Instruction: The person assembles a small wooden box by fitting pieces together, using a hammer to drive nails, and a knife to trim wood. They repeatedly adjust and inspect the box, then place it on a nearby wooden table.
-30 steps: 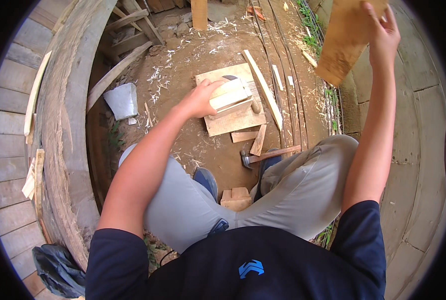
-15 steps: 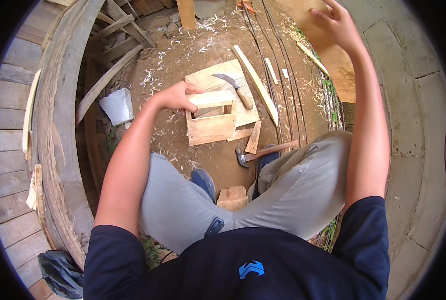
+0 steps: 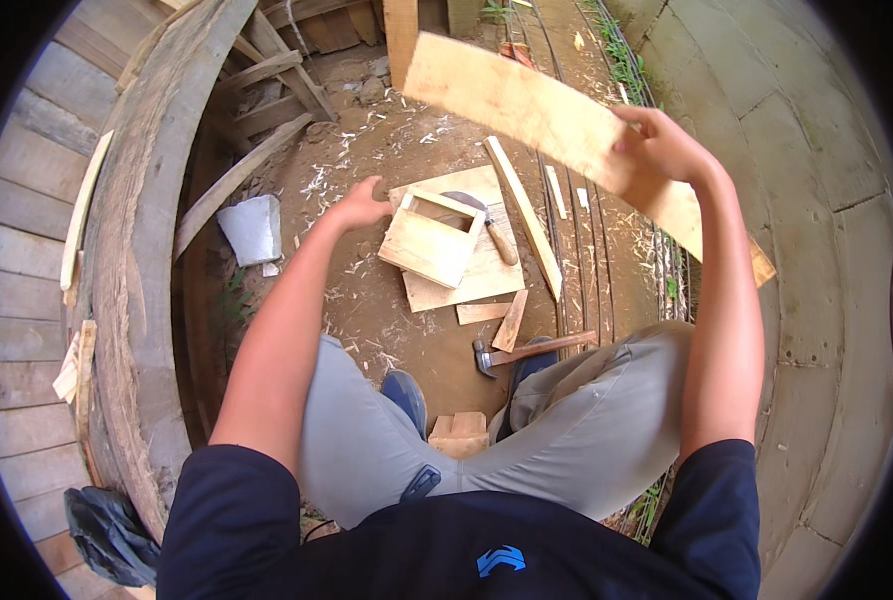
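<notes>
My right hand [image 3: 666, 148] grips the edge of a long flat wooden plank [image 3: 526, 108], which is raised and slants from upper left to lower right. My left hand [image 3: 360, 205] is beside a small wooden box [image 3: 429, 250] with its fingers apart; whether a fingertip touches the box I cannot tell. The box has an open top and rests on a square wooden board [image 3: 436, 293] on the ground. A curved knife [image 3: 501, 242] with a wooden handle lies on that board, its blade partly hidden behind the box.
Near my feet lie a claw hammer [image 3: 536, 347], small wood offcuts [image 3: 509, 320] and a wood block [image 3: 459, 435]. A long wooden strip [image 3: 524, 220] and dark rods [image 3: 595, 260] run along the right. A whitish block [image 3: 251, 232] sits left, beside a thick beam [image 3: 131, 260]. Shavings litter the dirt.
The plank has come down and swung leftward into view in my right hand. My left hand has let go of the box, which now sits turned on the board.
</notes>
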Available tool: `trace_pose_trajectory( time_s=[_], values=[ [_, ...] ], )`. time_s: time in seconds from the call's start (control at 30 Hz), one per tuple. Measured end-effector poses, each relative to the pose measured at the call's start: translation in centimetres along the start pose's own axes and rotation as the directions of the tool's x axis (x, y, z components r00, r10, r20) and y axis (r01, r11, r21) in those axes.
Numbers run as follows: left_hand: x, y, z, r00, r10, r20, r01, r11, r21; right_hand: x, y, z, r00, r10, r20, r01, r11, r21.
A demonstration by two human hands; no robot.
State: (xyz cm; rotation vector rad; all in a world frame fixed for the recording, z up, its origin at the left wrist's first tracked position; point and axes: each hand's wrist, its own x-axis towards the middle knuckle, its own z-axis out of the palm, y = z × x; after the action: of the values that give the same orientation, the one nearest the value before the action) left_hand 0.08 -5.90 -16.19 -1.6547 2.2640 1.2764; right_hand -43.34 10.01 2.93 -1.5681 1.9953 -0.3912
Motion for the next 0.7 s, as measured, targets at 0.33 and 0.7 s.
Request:
trace_pose_trajectory(
  time_s=[0.33,0.7],
  values=[
    [-4.8,3.1,-3.1,0.989,0.112,-0.101,-0.111,0.994,0.012,3.0,2.1,9.8,0.902,0.067,0.426,-0.042,0.997,-0.066],
    [4.3,-1.7,3.8,0.942,0.266,-0.203,-0.262,0.964,0.048,2.8,6.0,15.5,0.875,0.035,0.483,-0.13,0.978,0.164]
  ],
)
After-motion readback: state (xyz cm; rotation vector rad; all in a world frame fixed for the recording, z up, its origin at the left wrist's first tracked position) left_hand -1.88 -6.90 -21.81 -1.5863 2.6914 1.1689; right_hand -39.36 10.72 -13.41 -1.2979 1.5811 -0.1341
